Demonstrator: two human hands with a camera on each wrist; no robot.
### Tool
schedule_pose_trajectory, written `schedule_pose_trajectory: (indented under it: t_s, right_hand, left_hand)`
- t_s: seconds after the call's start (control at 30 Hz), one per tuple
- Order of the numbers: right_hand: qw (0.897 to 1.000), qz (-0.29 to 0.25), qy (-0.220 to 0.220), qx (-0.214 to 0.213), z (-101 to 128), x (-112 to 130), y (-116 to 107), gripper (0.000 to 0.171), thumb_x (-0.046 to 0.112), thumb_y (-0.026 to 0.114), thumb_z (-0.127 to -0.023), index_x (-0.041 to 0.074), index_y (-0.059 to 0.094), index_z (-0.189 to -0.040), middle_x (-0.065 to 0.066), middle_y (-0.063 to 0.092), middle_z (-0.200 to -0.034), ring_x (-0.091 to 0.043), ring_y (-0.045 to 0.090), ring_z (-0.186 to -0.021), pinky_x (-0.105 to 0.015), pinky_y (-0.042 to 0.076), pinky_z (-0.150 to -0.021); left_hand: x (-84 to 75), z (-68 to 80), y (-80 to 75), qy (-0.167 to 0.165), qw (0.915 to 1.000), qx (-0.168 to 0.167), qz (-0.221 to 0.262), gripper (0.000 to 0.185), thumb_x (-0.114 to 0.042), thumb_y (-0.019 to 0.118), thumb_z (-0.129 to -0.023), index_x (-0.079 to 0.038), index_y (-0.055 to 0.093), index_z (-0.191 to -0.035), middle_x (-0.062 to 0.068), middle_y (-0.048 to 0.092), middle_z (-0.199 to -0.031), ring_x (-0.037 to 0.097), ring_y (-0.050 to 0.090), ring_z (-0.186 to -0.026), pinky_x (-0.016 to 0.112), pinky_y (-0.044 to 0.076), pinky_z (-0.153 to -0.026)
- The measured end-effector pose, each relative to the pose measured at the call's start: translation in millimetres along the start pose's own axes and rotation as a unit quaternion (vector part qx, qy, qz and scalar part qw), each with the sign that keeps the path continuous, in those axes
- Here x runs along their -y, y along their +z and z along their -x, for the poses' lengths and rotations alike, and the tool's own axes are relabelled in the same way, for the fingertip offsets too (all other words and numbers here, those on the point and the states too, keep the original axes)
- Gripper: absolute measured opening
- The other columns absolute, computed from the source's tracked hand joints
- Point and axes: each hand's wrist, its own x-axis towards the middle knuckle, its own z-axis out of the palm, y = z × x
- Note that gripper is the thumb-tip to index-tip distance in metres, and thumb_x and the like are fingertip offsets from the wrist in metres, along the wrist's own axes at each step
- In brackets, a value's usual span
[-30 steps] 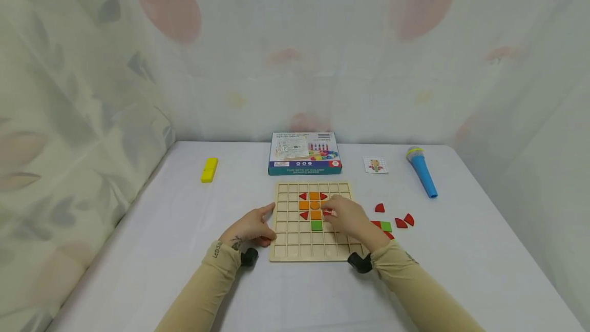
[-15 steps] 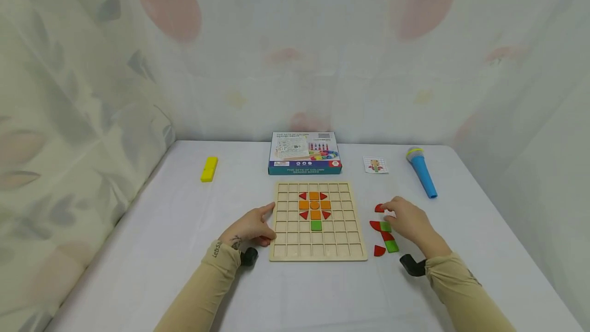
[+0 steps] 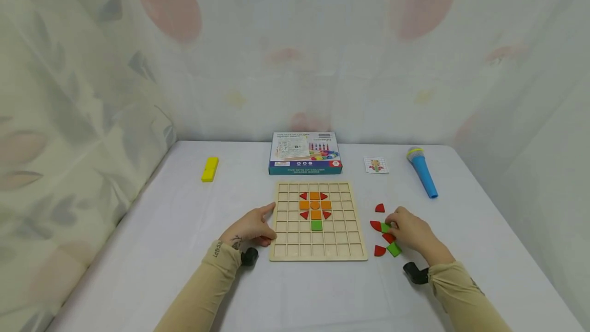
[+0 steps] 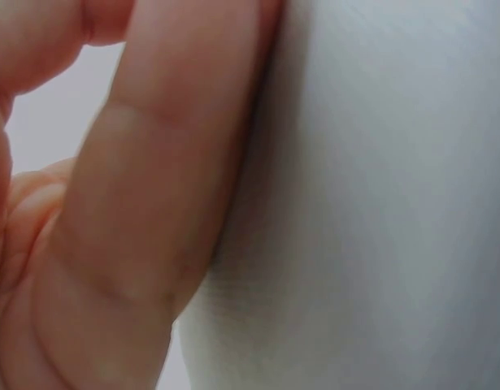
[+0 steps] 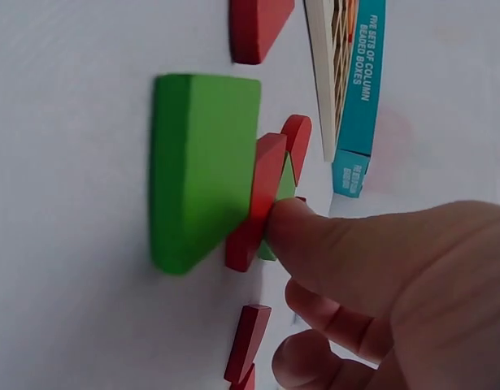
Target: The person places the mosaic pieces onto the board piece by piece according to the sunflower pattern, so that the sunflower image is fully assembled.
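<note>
A wooden grid board (image 3: 295, 252) carries orange, red and green tiles in the head view. My left hand (image 3: 249, 227) rests at its left edge, with two spread fingertips against the rim. The left wrist view shows the left fingers (image 4: 136, 187) up close beside a pale surface. My right hand (image 3: 415, 232) pinches a green square tile (image 3: 384, 227) lying among the loose pieces; the thumb (image 5: 294, 231) covers part of it in the right wrist view. Close by lie red quarter-round tiles (image 3: 380, 251) and a second green square tile (image 5: 209, 154).
Behind the board lies a printed box (image 3: 305, 168). A small pattern card (image 3: 376, 165) and a blue toy microphone (image 3: 423, 173) are at the back right. At the left lies a yellow block (image 3: 209, 169). Curtains stand behind the table and along its sides.
My right hand has left the board for the loose tiles on the right, then dropped slightly onto a green one. The nearer green square has turned a little. My left hand stays still.
</note>
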Motion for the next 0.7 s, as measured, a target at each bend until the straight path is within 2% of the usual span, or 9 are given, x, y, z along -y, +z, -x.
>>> schedule_pose_trajectory:
  t_s: [0.23, 0.43, 0.57, 0.7]
  right_hand:
    - [0.999, -0.053, 0.010, 0.006, -0.3, 0.0, -1.5, 0.009, 0.005, 0.064, -0.080, 0.004, 0.060, -0.088, -0.005, 0.050, -0.082, -0.017, 0.047, -0.072, -0.029, 0.043, -0.059]
    - [0.996, -0.080, 0.040, 0.022, -2.9, 6.0, -4.6, 0.010, 0.004, 0.064, -0.079, 0.008, 0.055, -0.081, -0.003, 0.052, -0.074, -0.017, 0.048, -0.067, -0.027, 0.040, -0.056]
    - [0.995, -0.093, 0.040, 0.004, -7.4, 22.1, -12.6, 0.008, 0.006, 0.064, -0.081, 0.008, 0.056, -0.082, -0.004, 0.057, -0.081, -0.018, 0.049, -0.069, -0.028, 0.041, -0.056]
    - [0.991, -0.134, 0.009, -0.026, -14.9, 51.3, -13.7, 0.007, 0.009, 0.065, -0.082, 0.010, 0.058, -0.084, -0.004, 0.061, -0.088, -0.017, 0.050, -0.071, -0.028, 0.042, -0.057]
  left_hand:
    - [1.0, -0.6, 0.9, 0.002, 1.0000, 0.003, 0.006, 0.096, 0.001, 0.074, -0.067, -0.018, 0.025, -0.148, 0.008, 0.058, -0.060, 0.012, 0.054, -0.045, 0.024, 0.051, -0.048]
    - [1.1, 0.3, -0.7, 0.003, 0.9998, 0.007, 0.016, 0.094, 0.002, 0.073, -0.068, -0.018, 0.027, -0.147, 0.008, 0.057, -0.060, 0.012, 0.054, -0.045, 0.023, 0.051, -0.048]
    - [0.4, 0.5, -1.1, 0.005, 0.9998, 0.008, 0.018, 0.093, 0.002, 0.072, -0.068, -0.017, 0.027, -0.147, 0.007, 0.057, -0.059, 0.011, 0.053, -0.045, 0.023, 0.050, -0.048]
    - [0.2, 0.6, -0.8, 0.005, 0.9998, 0.008, 0.018, 0.093, 0.002, 0.073, -0.068, -0.018, 0.027, -0.147, 0.006, 0.057, -0.058, 0.011, 0.053, -0.045, 0.022, 0.050, -0.048]
